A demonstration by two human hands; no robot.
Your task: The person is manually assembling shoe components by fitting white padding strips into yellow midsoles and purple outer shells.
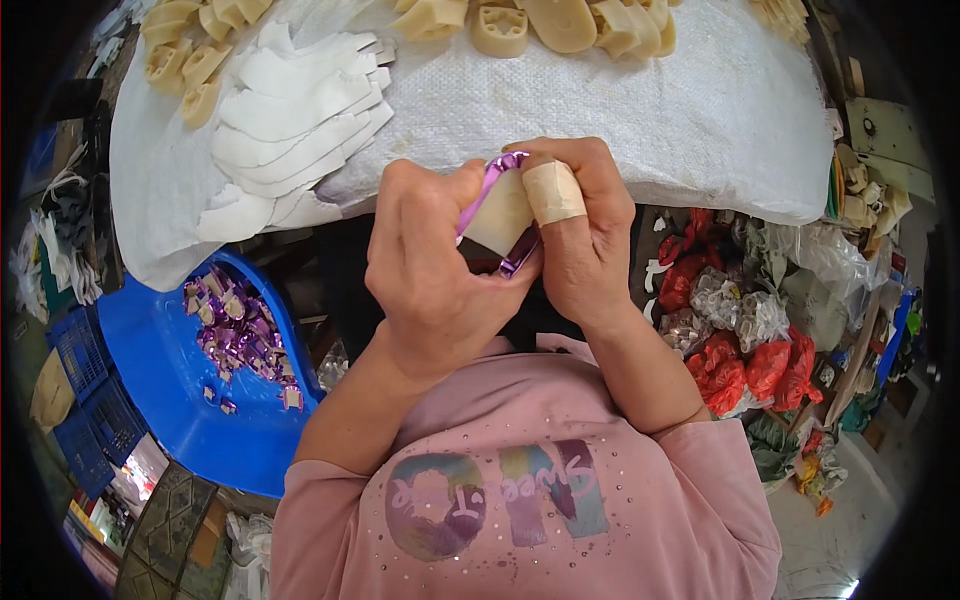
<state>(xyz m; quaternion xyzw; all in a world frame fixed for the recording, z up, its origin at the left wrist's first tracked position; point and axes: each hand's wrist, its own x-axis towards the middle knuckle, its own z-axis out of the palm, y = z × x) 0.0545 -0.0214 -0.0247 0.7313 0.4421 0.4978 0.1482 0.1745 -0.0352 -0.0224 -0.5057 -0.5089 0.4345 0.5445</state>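
Between my two hands, just off the table's near edge, is a shoe heel (501, 216) with a cream face and shiny purple covering along its edges. My left hand (420, 255) is closed round its left side, fingers curled and thumb against the purple strip. From the right, my right hand (590, 225) grips it, with beige tape (553, 192) wrapped round the thumb. Parts of the heel are hidden behind my fingers. To the left below, a blue basin (150, 345) holds many small purple-covered pieces (235, 325).
White cloth (680, 110) covers the table. On it lie overlapping white cut sheets (295, 120) at left and beige shoe heels (560, 22) along the far side. Red plastic bags (765, 365) and clear bags crowd the floor at right. Blue crates (95, 400) stand far left.
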